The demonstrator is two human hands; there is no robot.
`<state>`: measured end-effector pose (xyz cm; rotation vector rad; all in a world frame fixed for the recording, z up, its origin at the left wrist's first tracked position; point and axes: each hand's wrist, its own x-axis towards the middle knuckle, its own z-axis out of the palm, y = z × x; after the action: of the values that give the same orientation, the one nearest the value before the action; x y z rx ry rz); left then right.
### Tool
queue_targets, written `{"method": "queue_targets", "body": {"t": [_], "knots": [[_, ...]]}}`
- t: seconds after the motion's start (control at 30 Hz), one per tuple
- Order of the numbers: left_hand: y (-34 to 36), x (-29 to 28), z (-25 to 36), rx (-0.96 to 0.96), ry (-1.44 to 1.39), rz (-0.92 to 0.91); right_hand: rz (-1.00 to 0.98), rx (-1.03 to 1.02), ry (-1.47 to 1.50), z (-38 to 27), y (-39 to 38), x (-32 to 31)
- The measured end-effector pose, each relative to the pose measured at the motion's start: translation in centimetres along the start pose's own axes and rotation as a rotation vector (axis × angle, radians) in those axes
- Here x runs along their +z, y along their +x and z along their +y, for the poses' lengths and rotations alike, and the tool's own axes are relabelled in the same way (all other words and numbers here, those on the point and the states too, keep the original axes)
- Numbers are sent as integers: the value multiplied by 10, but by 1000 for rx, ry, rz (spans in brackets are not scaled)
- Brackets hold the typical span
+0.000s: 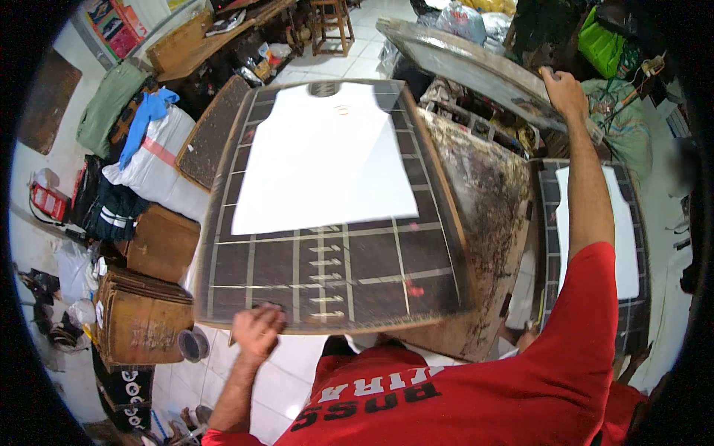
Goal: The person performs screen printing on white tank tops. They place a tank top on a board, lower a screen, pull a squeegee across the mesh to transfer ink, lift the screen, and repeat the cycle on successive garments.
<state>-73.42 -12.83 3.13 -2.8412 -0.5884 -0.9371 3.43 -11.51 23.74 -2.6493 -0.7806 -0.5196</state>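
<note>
A dark board [256,275] marked with a pale grid lies in front of me, its front edge slightly blurred. Flat on it is a white sleeveless garment piece [320,163], neck end away from me. My left hand [258,331] is closed over the board's near left edge, with a small dark patch by the fingers that I cannot make out. Stretched far to the right, my right hand [565,93] grips the end of a long tilted frame [476,65] with a greyish panel. Its far end rises toward the back.
At right, another gridded board [550,223] carries a white garment piece [606,230]. A stained brown surface [483,223] lies between the boards. Cardboard boxes [145,320], a white sack [167,152] and a small round container [193,345] line the left. A wooden stool [332,30] stands behind.
</note>
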Motion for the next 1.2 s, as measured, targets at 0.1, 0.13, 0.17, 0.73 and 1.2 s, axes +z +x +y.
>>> {"method": "queue_targets", "body": {"t": [0.1,0.13,0.17,0.73,1.2], "knots": [[-56,61,57,-73,-171,-339,-53,11,-6,1,-8,2],[-69,84,72,0,-106,-436,-53,12,-9,2,-10,3],[-81,102,82,91,-109,-544,-53,5,-9,2,-13,5],[-35,196,-44,-1380,-108,-362,81,-75,-81,19,-33,32],[14,228,-29,-937,-430,-606,169,-76,37,-12,-39,2]]}}
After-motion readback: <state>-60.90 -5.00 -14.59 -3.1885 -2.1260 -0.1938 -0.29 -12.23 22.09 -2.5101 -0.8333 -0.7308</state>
